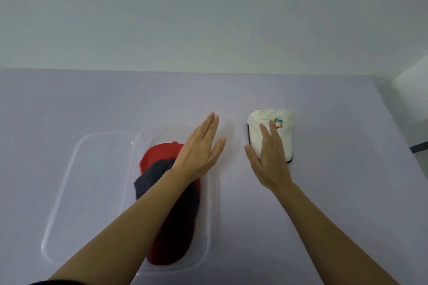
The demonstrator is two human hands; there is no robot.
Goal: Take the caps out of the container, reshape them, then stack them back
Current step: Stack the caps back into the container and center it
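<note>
A clear plastic container (214, 192) sits on the table in front of me. Inside it lie a red cap (159, 152) and a dark grey cap (152, 180) on top of it, both partly hidden by my left forearm. My left hand (199, 148) hovers flat and empty above the container's far end, fingers stretched out. A white cap (284, 127) with a colourful logo and dark brim edge lies on the table to the right. My right hand (269, 157) is open over its near side, fingers spread, holding nothing.
The container's clear lid (76, 192) lies flat on the table just left of the container. The pale lilac table (324, 192) ends at a white wall behind. The table's right edge runs diagonally at far right.
</note>
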